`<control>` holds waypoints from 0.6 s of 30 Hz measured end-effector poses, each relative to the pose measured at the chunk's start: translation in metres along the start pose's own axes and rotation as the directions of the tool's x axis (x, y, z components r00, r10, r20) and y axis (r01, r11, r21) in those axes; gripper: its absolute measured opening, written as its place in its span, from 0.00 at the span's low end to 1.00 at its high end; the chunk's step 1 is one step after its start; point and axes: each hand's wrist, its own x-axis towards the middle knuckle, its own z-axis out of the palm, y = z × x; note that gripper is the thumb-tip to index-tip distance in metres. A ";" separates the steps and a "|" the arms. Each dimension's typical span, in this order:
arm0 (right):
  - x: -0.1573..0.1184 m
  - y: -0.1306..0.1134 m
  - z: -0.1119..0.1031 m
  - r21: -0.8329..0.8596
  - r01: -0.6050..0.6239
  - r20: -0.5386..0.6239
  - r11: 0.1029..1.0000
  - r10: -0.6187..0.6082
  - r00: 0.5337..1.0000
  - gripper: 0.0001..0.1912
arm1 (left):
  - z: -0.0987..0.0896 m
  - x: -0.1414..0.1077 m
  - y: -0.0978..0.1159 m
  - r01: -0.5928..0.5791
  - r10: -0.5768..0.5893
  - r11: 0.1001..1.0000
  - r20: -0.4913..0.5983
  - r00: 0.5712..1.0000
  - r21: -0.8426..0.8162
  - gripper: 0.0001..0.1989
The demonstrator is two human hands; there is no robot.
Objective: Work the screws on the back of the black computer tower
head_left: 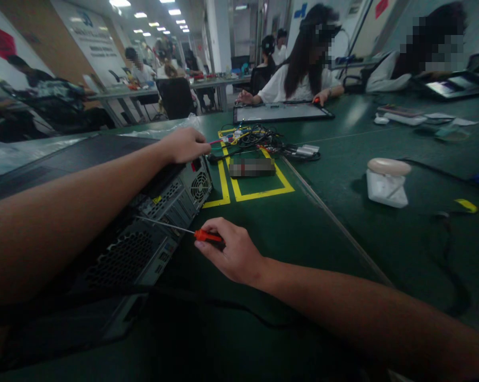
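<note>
A black desktop computer case [120,249] lies tilted on the left, its metal rear panel with fan grille and ports facing the middle of the table. My left hand [186,144] is closed over the far top corner of the case; its fingertips are partly hidden. In my right hand [233,252] I grip a screwdriver [208,236] by its red and black handle. Its long thin shaft points left, with the tip against or just over the rear panel; I cannot tell which. No screw can be made out there.
Beyond the case lies a tangle of cables [263,139], with a blurred-out block [252,167] near yellow tape [263,195]. A white container with a beige top [387,183] stands at right. Across the table, a person [303,79] handles a flat panel [283,112].
</note>
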 end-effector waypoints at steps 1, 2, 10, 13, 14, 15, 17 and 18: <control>0.000 0.000 0.000 -0.005 -0.005 0.002 1.000 0.005 1.000 0.10 | 0.000 0.000 0.000 -0.001 0.001 1.000 0.003 1.000 0.004 0.24; 0.000 0.000 0.000 -0.009 -0.006 0.003 1.000 0.006 1.000 0.11 | 0.000 0.000 0.000 0.001 -0.001 1.000 0.002 1.000 0.011 0.24; -0.001 0.000 0.000 -0.022 0.004 -0.011 1.000 -0.004 1.000 0.12 | -0.003 -0.003 0.004 0.019 -0.019 1.000 0.027 0.999 0.003 0.25; -0.001 0.000 0.000 -0.021 0.022 -0.022 1.000 -0.022 1.000 0.13 | -0.003 -0.003 0.004 0.009 -0.009 1.000 0.022 1.000 -0.001 0.24; -0.001 0.000 0.000 -0.019 0.027 -0.026 0.999 -0.027 0.999 0.13 | -0.003 -0.002 0.003 0.008 -0.008 1.000 0.019 1.000 -0.003 0.24; -0.001 0.000 0.000 -0.018 0.031 -0.027 0.999 -0.032 0.999 0.13 | -0.003 -0.002 0.003 0.006 -0.006 1.000 0.017 1.000 -0.005 0.23; -0.001 -0.001 -0.001 -0.017 0.040 -0.028 0.999 -0.041 0.999 0.13 | -0.003 -0.002 0.002 -0.002 0.002 1.000 0.016 1.000 -0.009 0.23; -0.001 -0.001 -0.001 -0.016 0.046 -0.028 0.999 -0.046 0.999 0.13 | -0.003 -0.002 0.002 -0.004 0.004 1.000 0.019 1.000 -0.010 0.23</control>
